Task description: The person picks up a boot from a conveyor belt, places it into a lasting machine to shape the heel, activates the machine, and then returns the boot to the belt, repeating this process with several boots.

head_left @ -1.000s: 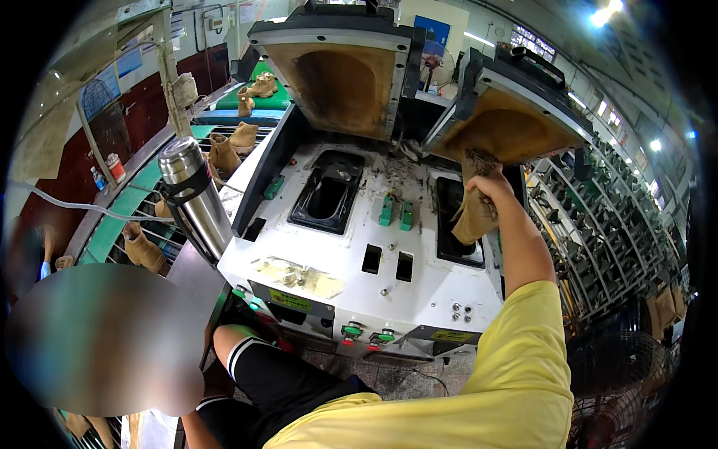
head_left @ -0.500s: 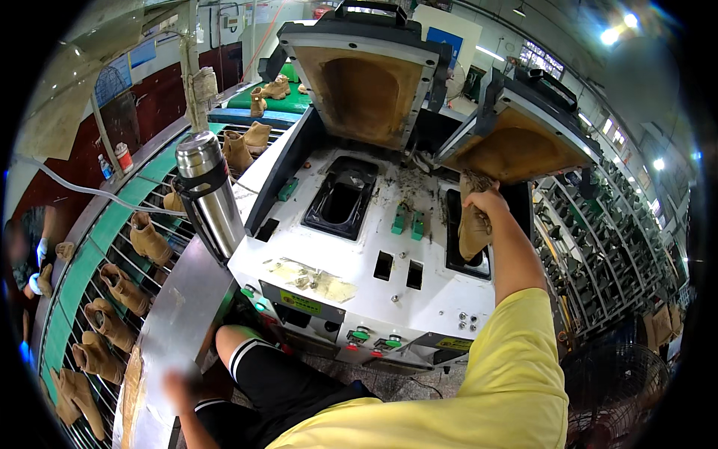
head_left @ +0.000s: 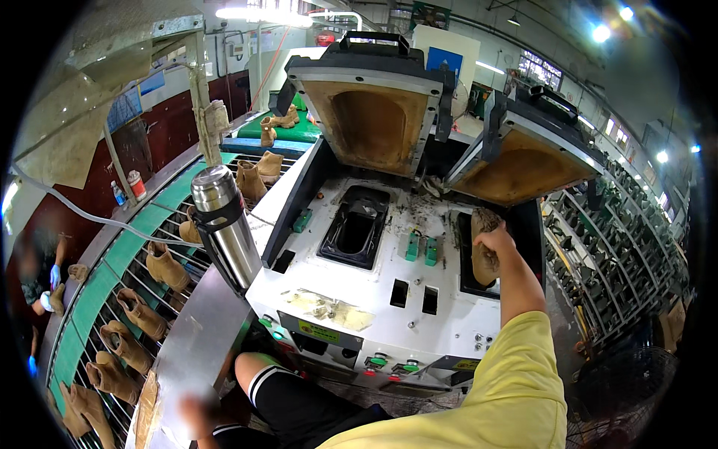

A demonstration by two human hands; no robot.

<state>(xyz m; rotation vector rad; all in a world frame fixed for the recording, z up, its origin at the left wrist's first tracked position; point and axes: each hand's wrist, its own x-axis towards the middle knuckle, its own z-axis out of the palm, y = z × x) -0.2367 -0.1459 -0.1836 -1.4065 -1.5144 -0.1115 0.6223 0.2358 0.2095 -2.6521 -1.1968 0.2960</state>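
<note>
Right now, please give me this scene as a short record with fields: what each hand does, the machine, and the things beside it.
right hand: grips a tan boot over the right cavity of the machine
left hand: low at the lower left, blurred; grasp cannot be told
machine: white two-station press, both lids raised
left cavity: black, no boot inside
steel flask: upright at the machine's left corner
conveyor: green, carries tan boots

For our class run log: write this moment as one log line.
right hand: grips tan boot over right mould cavity | left hand: out of view | both press lids raised | steel flask upright beside machine
</note>
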